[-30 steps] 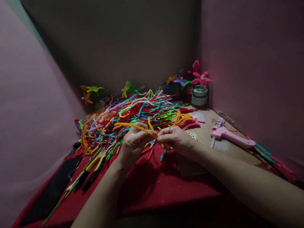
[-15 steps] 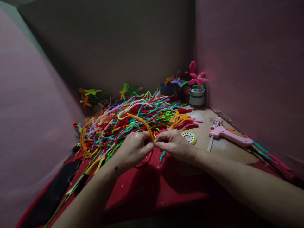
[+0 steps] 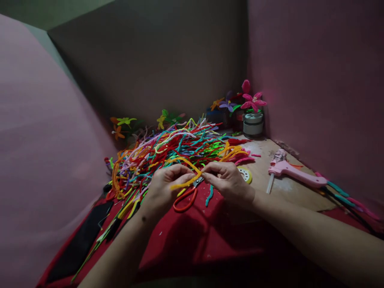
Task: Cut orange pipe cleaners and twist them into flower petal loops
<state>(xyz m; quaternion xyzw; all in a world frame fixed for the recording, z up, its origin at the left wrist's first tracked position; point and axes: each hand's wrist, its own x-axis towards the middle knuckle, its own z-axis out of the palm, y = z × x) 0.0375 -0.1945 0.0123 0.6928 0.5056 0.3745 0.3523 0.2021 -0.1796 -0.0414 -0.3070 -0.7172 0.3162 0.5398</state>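
An orange pipe cleaner (image 3: pixel 184 185) is bent to a point between my hands, one arm curving up and back over the pile, the other running down to the left. My left hand (image 3: pixel 162 188) is closed on it, thumb and fingers pinched near the bend. With its fingertips together, my right hand (image 3: pixel 229 183) grips the bent tip. Just below lie scissors (image 3: pixel 185 202) with a red-orange handle, partly hidden by the pipe cleaner. A short teal pipe cleaner piece (image 3: pixel 209 196) rests under my right hand.
A large heap of coloured pipe cleaners (image 3: pixel 168 146) covers the red cloth (image 3: pixel 168 248). On the right, a pink glue gun (image 3: pixel 300 174) lies on a board, near a yellow-edged tape roll (image 3: pixel 247 175). Pipe-cleaner flowers (image 3: pixel 254 102) stand behind; a black phone-like slab (image 3: pixel 81 240) lies left.
The orange pipe cleaner now shows a sharp bend with a second arm pointing down-left; before, one upright curve showed. The scissors handle is more exposed. The view has shifted slightly.
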